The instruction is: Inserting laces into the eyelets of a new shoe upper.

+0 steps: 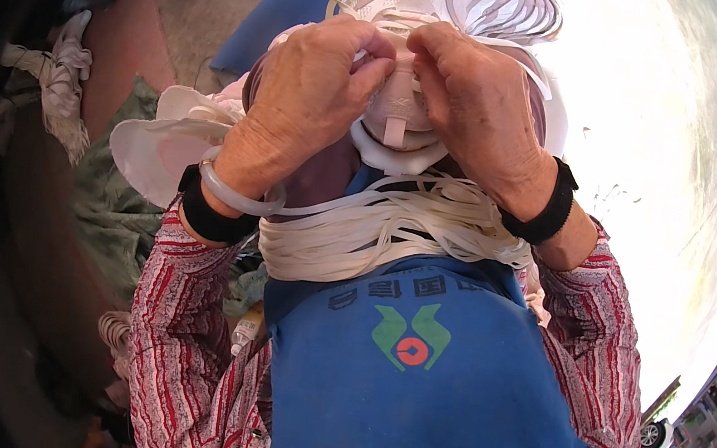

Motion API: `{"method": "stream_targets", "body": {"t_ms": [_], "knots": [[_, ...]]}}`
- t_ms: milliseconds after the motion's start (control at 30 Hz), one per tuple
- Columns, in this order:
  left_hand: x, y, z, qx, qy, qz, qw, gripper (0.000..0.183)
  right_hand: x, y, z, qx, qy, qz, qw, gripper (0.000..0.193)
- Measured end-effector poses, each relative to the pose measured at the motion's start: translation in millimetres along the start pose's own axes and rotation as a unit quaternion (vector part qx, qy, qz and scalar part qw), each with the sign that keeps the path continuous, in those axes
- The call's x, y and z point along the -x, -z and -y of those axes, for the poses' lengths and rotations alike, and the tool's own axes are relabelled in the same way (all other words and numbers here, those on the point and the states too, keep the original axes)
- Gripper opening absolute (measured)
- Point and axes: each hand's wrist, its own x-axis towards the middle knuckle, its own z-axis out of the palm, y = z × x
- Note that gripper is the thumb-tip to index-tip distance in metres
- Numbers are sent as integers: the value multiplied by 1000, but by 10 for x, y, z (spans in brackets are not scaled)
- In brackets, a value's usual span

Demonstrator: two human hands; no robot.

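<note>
1. at the heart of the scene, a person's left hand (321,67) and right hand (477,99) meet, only a narrow gap apart, above a pale pink-and-white shoe (404,93).
2. the left fingers (373,41) are curled in, thumb and forefinger brought close, with a sliver of white beside them; whether they grip it cannot be told.
3. the right fingers (430,42) are bent likewise, tips turned down over the shoe's upper; what they hold, if anything, is hidden.
4. directly under the fingers sits the shoe's tongue, its pull tab (394,131) pointing back toward the wearer's body.
5. a white lace (407,20) crosses the shoe just beyond the fingertips.
6. behind the fingers, nearer the body, a thick bundle of cream laces (374,245) lies across a blue apron (422,425) bearing a green-and-red emblem.
7. a pale bangle (230,190) circles the left wrist, back from the fingers; dark bands wrap both wrists.
8. left of the fingers, pale shoe parts (153,149) gather above rumpled green cloth (109,207).
9. farthest out, well to the right and behind the fingers, stands a white car (658,440).
</note>
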Motion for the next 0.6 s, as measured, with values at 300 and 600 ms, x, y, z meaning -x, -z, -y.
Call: {"method": "stream_targets", "body": {"t_ms": [300, 600], "knots": [[14, -25, -49, -66, -56, -38, 996, 10, 25, -60, -36, -7, 7, -12, 1000, 22], [6, 162, 11, 40, -11, 43, 998, 12, 33, 115, -55, -54, 1, -24, 998, 23]]}}
